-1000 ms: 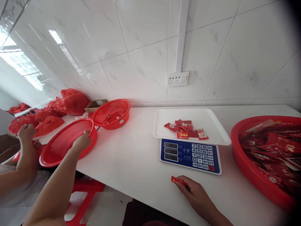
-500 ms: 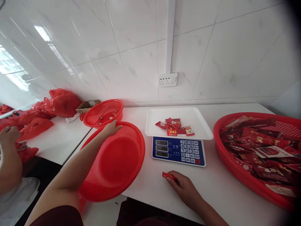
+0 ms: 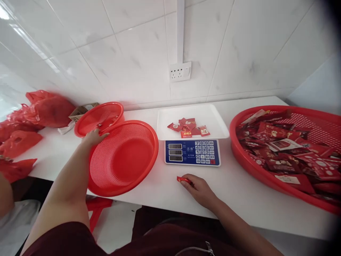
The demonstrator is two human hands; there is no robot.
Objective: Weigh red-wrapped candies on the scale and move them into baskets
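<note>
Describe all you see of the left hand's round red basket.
The glossy round red plastic-looking basket has a smooth rim, perforated sloping wall and solid-looking base. Mouth up, tilt unclear, it is left of the blue rectangular scale. The left hand grips its far-left rim; contact with the perforated red basket behind is unclear.

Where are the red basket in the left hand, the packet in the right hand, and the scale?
Red basket (image 3: 128, 158): head view, on its bare inner bottom.
Packet (image 3: 181, 179): head view, on its exposed end.
Scale (image 3: 190, 155): head view, on its blue front panel.
</note>
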